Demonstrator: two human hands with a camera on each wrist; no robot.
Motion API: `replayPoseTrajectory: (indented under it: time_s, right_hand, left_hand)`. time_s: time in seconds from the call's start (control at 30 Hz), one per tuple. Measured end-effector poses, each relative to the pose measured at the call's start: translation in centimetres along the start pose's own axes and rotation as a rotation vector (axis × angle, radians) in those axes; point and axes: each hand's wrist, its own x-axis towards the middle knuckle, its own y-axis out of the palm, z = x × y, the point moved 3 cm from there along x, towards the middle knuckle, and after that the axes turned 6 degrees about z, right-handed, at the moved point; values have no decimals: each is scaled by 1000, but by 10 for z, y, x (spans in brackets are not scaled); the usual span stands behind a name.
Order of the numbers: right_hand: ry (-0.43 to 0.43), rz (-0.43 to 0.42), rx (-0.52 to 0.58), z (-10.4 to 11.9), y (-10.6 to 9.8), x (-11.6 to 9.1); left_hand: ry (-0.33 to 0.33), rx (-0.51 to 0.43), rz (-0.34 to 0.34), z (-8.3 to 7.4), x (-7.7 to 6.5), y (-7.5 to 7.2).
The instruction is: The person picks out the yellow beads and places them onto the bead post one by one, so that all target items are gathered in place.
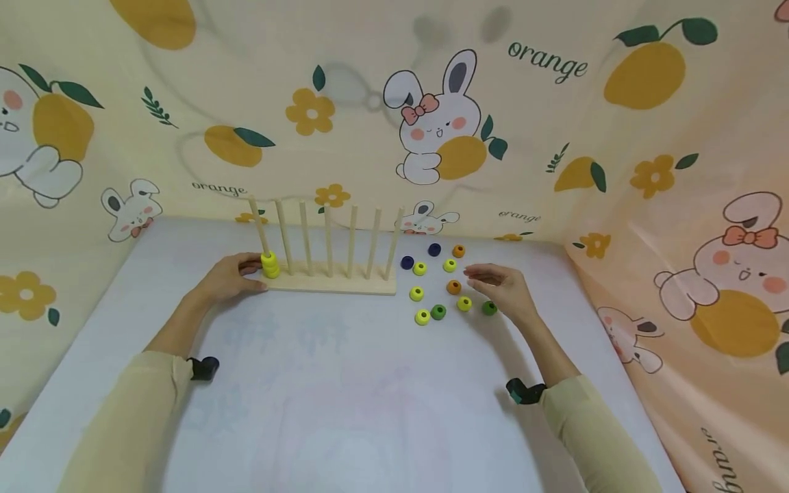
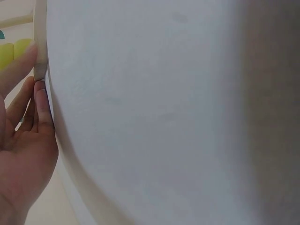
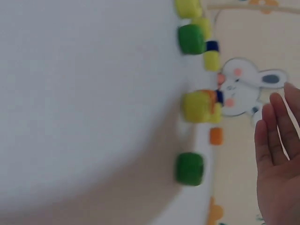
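Observation:
A wooden peg rack (image 1: 329,284) with several upright dowels stands at the back left of the table. Yellow beads (image 1: 270,266) are stacked on its leftmost dowel. My left hand (image 1: 231,281) grips the left end of the rack's base, thumb at the front; in the left wrist view its fingers meet the base end (image 2: 41,65). My right hand (image 1: 504,291) hovers over the right side of the loose beads, fingers loosely extended, holding nothing. Below it lies a green bead (image 1: 490,308), and an orange bead (image 1: 453,287) lies to its left.
Loose beads lie right of the rack: several yellow beads (image 1: 422,316), another green bead (image 1: 438,312), dark blue beads (image 1: 407,262) and a further orange bead (image 1: 459,251). A patterned cloth (image 1: 370,137) hangs behind the white table (image 1: 345,411) and along its sides.

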Motion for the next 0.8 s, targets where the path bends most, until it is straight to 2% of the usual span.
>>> replayPoseTrajectory:
  time_s: [0.23, 0.37, 0.57, 0.67, 0.8]
  right_hand:
    - [64, -6, -48, -27, 0, -8]
    - [89, 23, -69, -39, 2, -11]
    - [185, 94, -66, -46, 8, -15]
    - [184, 101, -98, -50, 10, -14]
    - [158, 107, -191, -52, 10, -12]
  left_hand:
    - [0, -20, -2, -1, -1, 0]
    - [1, -14, 0, -1, 0, -1]
    - [37, -38, 6, -1, 0, -2]
    - [34, -54, 8, -2, 0, -1]
    - [25, -49, 2, -2, -1, -2]
